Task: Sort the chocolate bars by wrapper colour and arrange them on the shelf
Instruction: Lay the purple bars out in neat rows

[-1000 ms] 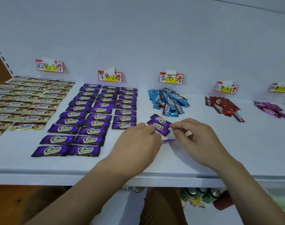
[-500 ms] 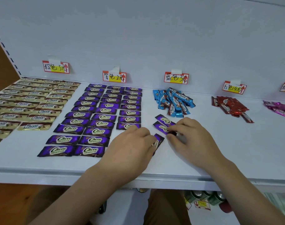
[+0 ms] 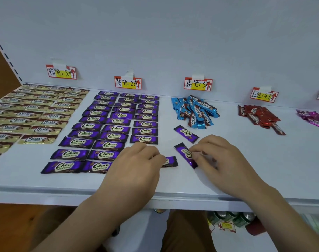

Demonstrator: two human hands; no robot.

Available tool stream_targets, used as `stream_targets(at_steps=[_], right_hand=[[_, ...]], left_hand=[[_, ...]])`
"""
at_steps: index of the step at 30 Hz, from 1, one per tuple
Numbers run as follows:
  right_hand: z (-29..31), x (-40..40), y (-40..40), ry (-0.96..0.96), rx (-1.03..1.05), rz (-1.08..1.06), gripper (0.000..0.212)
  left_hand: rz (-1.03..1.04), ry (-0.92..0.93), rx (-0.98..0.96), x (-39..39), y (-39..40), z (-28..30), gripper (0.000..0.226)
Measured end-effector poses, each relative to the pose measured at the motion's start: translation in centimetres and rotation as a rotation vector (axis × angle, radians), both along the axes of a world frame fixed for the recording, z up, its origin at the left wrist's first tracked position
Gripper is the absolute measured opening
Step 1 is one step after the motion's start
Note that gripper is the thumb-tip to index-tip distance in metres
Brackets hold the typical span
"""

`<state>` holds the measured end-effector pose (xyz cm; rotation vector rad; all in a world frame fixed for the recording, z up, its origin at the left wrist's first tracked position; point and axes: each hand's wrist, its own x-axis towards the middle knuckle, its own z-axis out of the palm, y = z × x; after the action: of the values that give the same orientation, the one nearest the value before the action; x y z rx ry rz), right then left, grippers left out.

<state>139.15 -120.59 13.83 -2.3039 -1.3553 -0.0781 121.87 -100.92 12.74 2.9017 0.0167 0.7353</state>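
Purple chocolate bars [image 3: 107, 132] lie in rows on the shelf [image 3: 246, 171]. Our left hand [image 3: 136, 164] rests curled fingers on one purple bar [image 3: 170, 161], grip unclear; our right hand [image 3: 222, 159] pinches another bar [image 3: 185, 154] lying slanted beside it.

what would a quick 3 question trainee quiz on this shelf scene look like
1. True or false: the blue bars lie in neat rows.
2. Which hand pinches the slanted purple bar? A) left hand B) right hand
3. Fill in: the loose purple bar lies just in front of the ____ pile.

Key:
1. False, they are heaped.
2. B, the right hand; the left hand covers another purple bar.
3. Blue.
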Motion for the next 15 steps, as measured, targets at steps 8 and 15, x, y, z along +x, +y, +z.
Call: stream_targets(at_steps=[8,15], right_hand=[[1.0,-0.9,1.5,-0.083,-0.146,-0.030,0.041],[1.1,-2.0,3.1,-0.136,-0.117,-0.134,0.032]], left_hand=[[0.004,-0.018,0.035,-0.2,-0.2,0.1,0.036],[0.025,-0.075,0.081,-0.8,0.2,-0.6,0.029]])
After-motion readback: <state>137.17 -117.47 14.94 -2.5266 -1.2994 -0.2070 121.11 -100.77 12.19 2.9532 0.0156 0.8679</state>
